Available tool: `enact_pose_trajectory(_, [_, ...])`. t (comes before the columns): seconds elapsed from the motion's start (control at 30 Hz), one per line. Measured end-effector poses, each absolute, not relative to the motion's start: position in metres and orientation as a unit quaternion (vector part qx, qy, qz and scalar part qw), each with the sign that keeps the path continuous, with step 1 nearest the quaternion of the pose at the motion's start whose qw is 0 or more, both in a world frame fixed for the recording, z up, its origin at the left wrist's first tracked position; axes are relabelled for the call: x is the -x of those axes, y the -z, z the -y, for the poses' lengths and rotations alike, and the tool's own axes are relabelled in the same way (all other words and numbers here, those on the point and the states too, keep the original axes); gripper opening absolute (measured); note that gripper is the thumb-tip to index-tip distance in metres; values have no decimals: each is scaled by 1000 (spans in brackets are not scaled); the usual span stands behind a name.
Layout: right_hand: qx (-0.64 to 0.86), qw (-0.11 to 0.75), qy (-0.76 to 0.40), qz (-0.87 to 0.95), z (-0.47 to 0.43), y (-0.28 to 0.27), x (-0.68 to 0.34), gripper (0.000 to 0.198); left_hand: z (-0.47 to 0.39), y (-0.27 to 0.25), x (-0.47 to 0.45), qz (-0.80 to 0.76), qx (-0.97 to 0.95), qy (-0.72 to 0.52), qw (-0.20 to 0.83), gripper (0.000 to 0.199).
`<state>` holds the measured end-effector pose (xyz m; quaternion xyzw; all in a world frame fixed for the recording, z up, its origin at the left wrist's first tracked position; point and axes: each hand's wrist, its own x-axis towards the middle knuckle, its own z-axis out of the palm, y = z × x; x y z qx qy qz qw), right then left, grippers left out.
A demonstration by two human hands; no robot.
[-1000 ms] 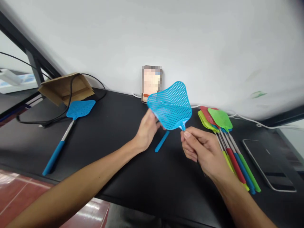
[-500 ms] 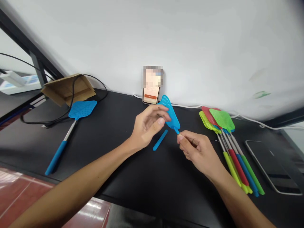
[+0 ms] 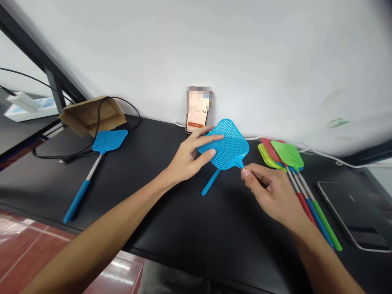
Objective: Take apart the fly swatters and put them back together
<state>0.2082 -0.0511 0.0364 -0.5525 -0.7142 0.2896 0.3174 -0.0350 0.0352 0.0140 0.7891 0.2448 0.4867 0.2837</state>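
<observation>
Our left hand (image 3: 190,157) has its fingers spread over the left part of a blue mesh swatter head (image 3: 225,145), index finger and thumb lying on the front, not wrapped around anything. Our right hand (image 3: 272,188) is doing the real holding: thumb and fingers pinched on the neck just under that head. We can't see what's inside the fist below that. So the swatter's up in the air over the black table (image 3: 214,237), roughly in the middle, mesh facing us.

Right below it there's a blue stick (image 3: 210,182) on the table, top end tucked out of sight behind the mesh. Behind, we've got a lit phone (image 3: 196,122) leaning on the wall (image 3: 147,49).

Off to our left, a second blue swatter (image 3: 95,166) lies flat, near an open cardboard box (image 3: 94,116) with a black cable (image 3: 98,116) looped across it. To our right, a bunch of swatters (image 3: 288,154) in yellow-green, red, blue and green is partly blocked by our arm, with a dark-screened phone (image 3: 352,216) just beside it.
</observation>
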Motion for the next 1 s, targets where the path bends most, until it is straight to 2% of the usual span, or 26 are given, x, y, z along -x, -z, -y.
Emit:
enact_pose_trajectory(0.1, [528, 329, -419, 661, 48, -33, -214, 39, -38, -12, 40, -190, -807, -448, 336, 51])
enact_pose_trajectory(0.2, [498, 331, -553, 580, 47, -33, -220, 40, -41, -13, 44, -171, -836, -441, 279, 58])
enact_pose_trajectory(0.3, [489, 306, -601, 553, 47, -37, -225, 39, -45, -16, 44, -205, -834, -477, 186, 46])
enact_pose_trajectory(0.4, [488, 267, -595, 580, 47, -39, -226, 38, -47, -17, 42, -195, -822, -495, 204, 26])
enact_pose_trajectory(0.5, [508, 256, -501, 652, 47, -38, -220, 39, -44, -16, 40, -233, -787, -512, 253, 19])
enact_pose_trajectory(0.67, [539, 241, -269, 761, 53, -37, -203, 34, -38, -17, 38, -337, -719, -518, 320, 32])
enact_pose_trajectory(0.83, [504, 239, -115, 822, 57, -36, -203, 26, -40, -20, 36, -357, -621, -519, 466, 47])
enact_pose_trajectory(1.0, [463, 180, 107, 861, 54, -36, -213, 21, -34, -20, 25, -414, -496, -442, 622, 36])
